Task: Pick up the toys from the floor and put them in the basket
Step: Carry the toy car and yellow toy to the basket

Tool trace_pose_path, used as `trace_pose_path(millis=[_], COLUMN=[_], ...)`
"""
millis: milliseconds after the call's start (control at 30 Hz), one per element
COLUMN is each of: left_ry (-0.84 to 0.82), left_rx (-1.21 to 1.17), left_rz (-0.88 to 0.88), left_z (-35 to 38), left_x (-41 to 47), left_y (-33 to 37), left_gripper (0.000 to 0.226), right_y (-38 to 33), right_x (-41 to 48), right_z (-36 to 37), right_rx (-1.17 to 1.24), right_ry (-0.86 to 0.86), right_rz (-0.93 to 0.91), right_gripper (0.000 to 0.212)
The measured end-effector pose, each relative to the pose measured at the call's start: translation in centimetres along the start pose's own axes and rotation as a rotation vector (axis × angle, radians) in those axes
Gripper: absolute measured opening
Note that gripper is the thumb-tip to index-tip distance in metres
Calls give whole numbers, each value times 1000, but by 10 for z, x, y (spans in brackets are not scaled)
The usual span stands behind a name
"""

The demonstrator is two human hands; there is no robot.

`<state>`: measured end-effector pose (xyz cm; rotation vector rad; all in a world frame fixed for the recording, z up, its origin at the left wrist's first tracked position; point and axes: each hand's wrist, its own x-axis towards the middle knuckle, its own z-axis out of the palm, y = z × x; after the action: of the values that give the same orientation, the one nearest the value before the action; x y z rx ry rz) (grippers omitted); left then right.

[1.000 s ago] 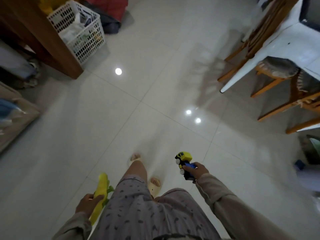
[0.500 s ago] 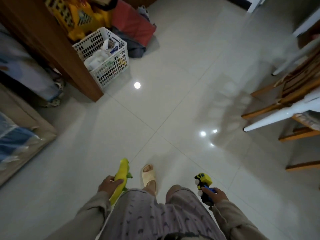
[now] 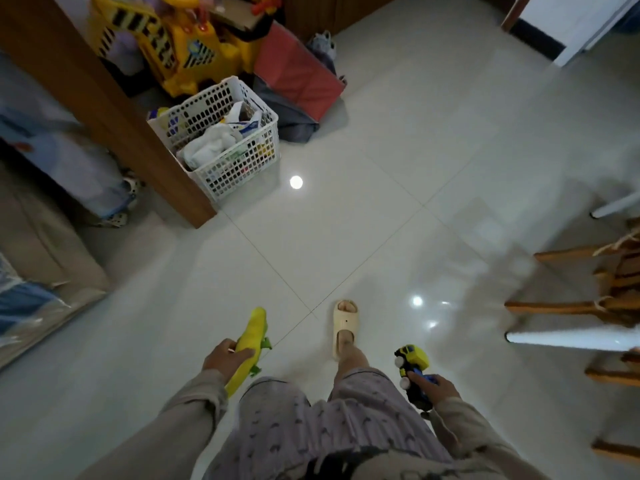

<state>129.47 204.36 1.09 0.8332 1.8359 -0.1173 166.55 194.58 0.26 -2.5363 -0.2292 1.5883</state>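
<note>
Tiled floor (image 3: 346, 209), basket (image 3: 239, 168) now nearer ahead; left hand (image 3: 225, 356) clutching yellow toy (image 3: 251, 344), right hand (image 3: 434, 386) clutching truck (image 3: 414, 363); drop-off close.

The basket (image 3: 221, 140) stands on the floor (image 3: 398, 168) ahead and to the left, against the right side of a wooden post (image 3: 104, 109), with cloths and packets inside it. Behind it sit a ride-on digger (image 3: 180, 43) and, to the right of that, a bag (image 3: 298, 77). Near the bottom, the left hand (image 3: 225, 358) holds a toy dinosaur (image 3: 251, 344) left of the slippered foot (image 3: 344, 327), the right hand (image 3: 434, 386) holds a toy truck (image 3: 414, 372) to its right, and chair legs (image 3: 568, 306) lie far right.
</note>
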Motion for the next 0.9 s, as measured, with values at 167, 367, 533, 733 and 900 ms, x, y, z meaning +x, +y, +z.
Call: trace_pose_path(millis=[167,367,533,733,900], left_ry=[33,98,87,87,111], left_rx=[-85,-240,-291,-311,-297], left_rz=[-117,-243,-316,-349,-320], left_z=[9,23,17,-29,-103], left_x=[13,23,44,96,144], left_y=[36,74,108,156,215], left_gripper=[61,53,47,45,46], right_y=[-114,-236,-322,-409,-471], right_x=[29,54,70,94,102], right_z=[-31,-44,-32,-8,8], right_rx=[-69,-192,-214,-263,-356], right_ry=[-12,-125,-204,-199,-87], right_rz=[-143,-221,-209,-204,-191], right_gripper=[43,38,28,29,25])
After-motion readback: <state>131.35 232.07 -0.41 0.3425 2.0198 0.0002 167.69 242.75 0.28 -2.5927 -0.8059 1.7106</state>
